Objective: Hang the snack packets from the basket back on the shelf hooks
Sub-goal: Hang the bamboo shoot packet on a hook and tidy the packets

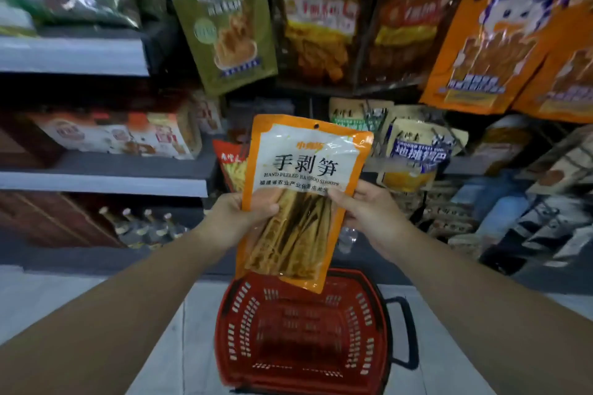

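Both hands hold one packet upright in front of the shelves: the left hand (247, 218) grips its left edge about halfway down, thumb across the front, and the right hand (362, 213) pinches the right edge at the same height. The bamboo shoot packet (301, 199), orange-bordered with a clear lower window, stands tilted slightly to the right, directly above the red basket (301, 340) on the floor below the hands. Its hang hole (316, 126) sits at the top centre, well above both grips.

Handling, as judged: a flat, flexible film pouch, light to moderate in weight, glossy and probably slippery; the long shoots inside stiffen the lower half, while the top seal flops freely. A hold nearer the top corners would likely steady the hole for threading onto a hook.

Clearance: hanging packets crowd the space above the hands, a green packet (221, 16) up-left and orange packets (500, 38) up-right. Beyond the hands, lower rows of packets (414, 151) hang close together. No free hook can be made out; blur hides the hook tips.
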`<control>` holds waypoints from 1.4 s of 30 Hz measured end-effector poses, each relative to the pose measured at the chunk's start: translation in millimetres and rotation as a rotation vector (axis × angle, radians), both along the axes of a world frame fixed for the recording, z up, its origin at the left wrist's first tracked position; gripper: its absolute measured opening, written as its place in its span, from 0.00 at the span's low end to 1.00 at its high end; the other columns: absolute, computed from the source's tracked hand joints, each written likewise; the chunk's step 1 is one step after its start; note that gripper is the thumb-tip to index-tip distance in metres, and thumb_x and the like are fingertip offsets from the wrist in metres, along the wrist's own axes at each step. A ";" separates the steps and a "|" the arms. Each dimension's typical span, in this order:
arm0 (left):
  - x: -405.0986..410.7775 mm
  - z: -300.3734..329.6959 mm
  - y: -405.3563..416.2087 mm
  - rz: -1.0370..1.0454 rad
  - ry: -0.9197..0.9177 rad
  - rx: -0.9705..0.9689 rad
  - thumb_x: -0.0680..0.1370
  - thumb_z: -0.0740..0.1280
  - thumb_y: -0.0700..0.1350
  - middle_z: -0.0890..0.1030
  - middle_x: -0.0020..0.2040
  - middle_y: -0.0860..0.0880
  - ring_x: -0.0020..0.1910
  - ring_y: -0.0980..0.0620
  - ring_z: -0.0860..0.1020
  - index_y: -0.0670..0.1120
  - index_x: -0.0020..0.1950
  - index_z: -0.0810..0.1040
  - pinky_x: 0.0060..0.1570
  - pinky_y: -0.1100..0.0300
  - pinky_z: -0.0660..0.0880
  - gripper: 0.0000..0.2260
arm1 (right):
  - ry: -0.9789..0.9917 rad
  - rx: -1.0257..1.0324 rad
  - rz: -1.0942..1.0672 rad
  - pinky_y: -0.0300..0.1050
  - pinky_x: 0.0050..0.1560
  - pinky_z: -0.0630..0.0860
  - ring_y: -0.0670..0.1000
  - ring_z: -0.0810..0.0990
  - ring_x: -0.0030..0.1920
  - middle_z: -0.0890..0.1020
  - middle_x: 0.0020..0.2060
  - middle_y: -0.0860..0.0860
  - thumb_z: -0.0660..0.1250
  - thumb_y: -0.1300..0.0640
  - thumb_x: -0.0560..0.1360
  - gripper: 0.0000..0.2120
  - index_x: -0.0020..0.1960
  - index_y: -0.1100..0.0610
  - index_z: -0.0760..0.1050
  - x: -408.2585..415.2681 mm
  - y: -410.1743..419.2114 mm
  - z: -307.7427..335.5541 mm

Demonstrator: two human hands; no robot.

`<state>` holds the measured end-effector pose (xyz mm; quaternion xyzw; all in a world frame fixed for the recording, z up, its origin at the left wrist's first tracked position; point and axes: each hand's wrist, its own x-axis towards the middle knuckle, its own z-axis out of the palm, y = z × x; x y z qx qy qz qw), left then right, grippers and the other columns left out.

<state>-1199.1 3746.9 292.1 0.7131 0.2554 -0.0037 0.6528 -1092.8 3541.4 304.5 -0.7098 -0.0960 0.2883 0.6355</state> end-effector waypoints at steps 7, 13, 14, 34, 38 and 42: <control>-21.1 184.2 11.4 -0.091 -0.067 0.101 0.76 0.69 0.43 0.86 0.46 0.50 0.44 0.55 0.84 0.47 0.53 0.82 0.37 0.65 0.79 0.06 | -0.142 0.100 -0.004 0.51 0.49 0.82 0.55 0.84 0.50 0.85 0.51 0.53 0.66 0.61 0.77 0.07 0.54 0.55 0.79 -2.8 17.8 192.1; -22.6 289.0 22.6 0.038 -0.191 0.225 0.78 0.66 0.52 0.86 0.46 0.49 0.47 0.48 0.84 0.47 0.50 0.83 0.50 0.49 0.80 0.10 | -0.364 0.166 0.012 0.51 0.47 0.81 0.51 0.83 0.45 0.85 0.48 0.51 0.65 0.61 0.78 0.07 0.53 0.54 0.80 -6.9 41.5 298.7; -22.6 302.4 24.5 0.065 -0.231 0.244 0.78 0.66 0.51 0.86 0.47 0.47 0.49 0.46 0.84 0.46 0.52 0.83 0.52 0.48 0.80 0.11 | -0.395 0.179 0.012 0.48 0.45 0.82 0.49 0.83 0.43 0.85 0.46 0.49 0.65 0.60 0.78 0.07 0.51 0.52 0.80 -6.7 46.2 312.4; 55.9 486.7 144.0 0.097 -0.598 0.358 0.79 0.65 0.45 0.85 0.44 0.44 0.42 0.47 0.84 0.42 0.49 0.81 0.44 0.49 0.82 0.08 | -0.587 0.169 -0.372 0.47 0.38 0.66 0.53 0.69 0.35 0.70 0.33 0.56 0.68 0.49 0.72 0.13 0.39 0.59 0.72 32.7 180.3 458.3; 66.4 501.2 153.1 0.109 -0.649 0.302 0.79 0.65 0.47 0.86 0.43 0.45 0.41 0.47 0.85 0.45 0.47 0.81 0.42 0.51 0.82 0.08 | -0.692 0.203 -0.419 0.44 0.36 0.62 0.52 0.65 0.31 0.66 0.29 0.52 0.67 0.49 0.75 0.15 0.37 0.55 0.68 38.2 190.2 470.5; 76.3 516.6 159.7 0.115 -0.743 0.232 0.79 0.66 0.45 0.85 0.39 0.46 0.32 0.53 0.84 0.42 0.46 0.81 0.27 0.62 0.77 0.09 | -0.828 0.258 -0.401 0.45 0.34 0.62 0.49 0.65 0.31 0.66 0.30 0.50 0.64 0.50 0.77 0.14 0.38 0.56 0.68 44.9 194.1 486.6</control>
